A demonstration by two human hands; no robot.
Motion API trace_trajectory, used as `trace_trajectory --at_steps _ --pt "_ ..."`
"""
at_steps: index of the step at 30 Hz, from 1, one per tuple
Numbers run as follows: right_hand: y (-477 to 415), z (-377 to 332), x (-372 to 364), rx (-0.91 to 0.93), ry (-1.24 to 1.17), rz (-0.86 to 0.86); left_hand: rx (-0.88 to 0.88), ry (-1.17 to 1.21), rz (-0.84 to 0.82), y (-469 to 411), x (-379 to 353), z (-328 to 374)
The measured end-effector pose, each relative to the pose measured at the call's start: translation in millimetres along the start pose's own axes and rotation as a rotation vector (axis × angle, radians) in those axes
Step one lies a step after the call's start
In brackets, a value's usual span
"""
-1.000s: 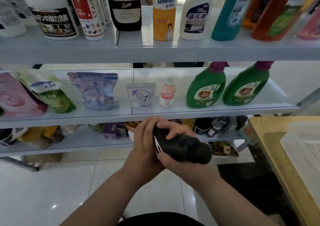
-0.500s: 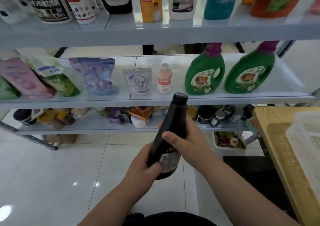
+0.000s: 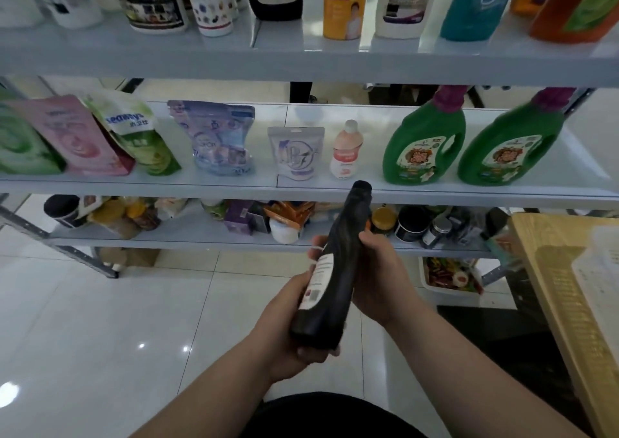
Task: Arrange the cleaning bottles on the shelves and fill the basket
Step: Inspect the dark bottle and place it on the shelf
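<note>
Green jugs [image 3: 424, 146], pink bottle [image 3: 346, 151] beyond black bottle [image 3: 338, 280]

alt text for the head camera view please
Two hands hold a black bottle, cap up and slightly tilted, before a shelving unit: the left hand round its base, the right hand round its middle. The middle shelf behind holds refill pouches, a small pink bottle and two green jugs; more bottles stand on the top shelf.

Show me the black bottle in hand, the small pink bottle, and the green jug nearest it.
black bottle [image 3: 335, 297]: head view, dark body right of its label.
small pink bottle [image 3: 346, 151]: head view, middle of its body.
green jug [image 3: 417, 161]: head view, front label.
</note>
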State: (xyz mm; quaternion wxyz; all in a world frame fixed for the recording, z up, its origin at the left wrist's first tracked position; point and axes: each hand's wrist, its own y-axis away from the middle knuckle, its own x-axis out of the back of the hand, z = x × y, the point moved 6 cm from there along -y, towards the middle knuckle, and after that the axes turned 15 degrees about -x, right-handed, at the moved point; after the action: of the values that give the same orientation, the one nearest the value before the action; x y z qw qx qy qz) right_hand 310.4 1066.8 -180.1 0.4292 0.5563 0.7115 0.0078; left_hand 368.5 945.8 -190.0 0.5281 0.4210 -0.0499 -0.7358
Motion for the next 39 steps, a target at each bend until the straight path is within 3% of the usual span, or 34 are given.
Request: trace_trajectory --at_steps 5,9,11,14,18,23,26,28,30,36,39 --pt "-11.4 -17.0 -18.3 0.15 0.238 0.245 -0.072 -0.13 -0.153 -1.2 28.8 28.8" --pt "-17.4 -20.3 -39.7 0.218 0.494 0.419 -0.283 -0.302 -0.012 -0.5 50.6 55.0" --pt "-21.4 -20.5 -49.5 0.245 0.475 0.417 -0.325 -0.296 0.08 1.8 59.7 62.9" --pt "-27.1 -16.1 -65.7 0.228 0.322 0.359 -0.195 -0.136 0.152 3.8 74.6 62.1" --pt "-29.2 -13.2 -82.2 0.269 0.307 0.391 -0.156 -0.069 0.084 -1.1 85.7 65.4" --pt "-27.3 -12.0 -95.3 0.29 0.488 0.397 -0.348 -0.312 -0.133 -7.0 99.1 94.4" --pt "-21.5 -12.8 -106.8 0.312 0.815 0.471 -0.577 -0.735 -0.062 -11.3 119.3 121.9" --pt "-14.8 -23.1 -109.6 0.388 0.869 0.59 -0.7 -1.033 -0.026 -8.4 128.3 137.7" --pt "-7.7 -37.9 -110.1 0.493 0.892 0.717 -0.772 -1.176 -0.006 -7.6 138.2 145.4" --pt "-12.1 -57.6 -122.6 0.44 1.3 0.921 -0.808 -1.327 -0.03 -3.5 155.4 169.2" --pt "-7.3 -59.6 -153.0 0.693 1.473 0.896 -0.704 -1.23 -0.152 -5.0 170.1 181.9"
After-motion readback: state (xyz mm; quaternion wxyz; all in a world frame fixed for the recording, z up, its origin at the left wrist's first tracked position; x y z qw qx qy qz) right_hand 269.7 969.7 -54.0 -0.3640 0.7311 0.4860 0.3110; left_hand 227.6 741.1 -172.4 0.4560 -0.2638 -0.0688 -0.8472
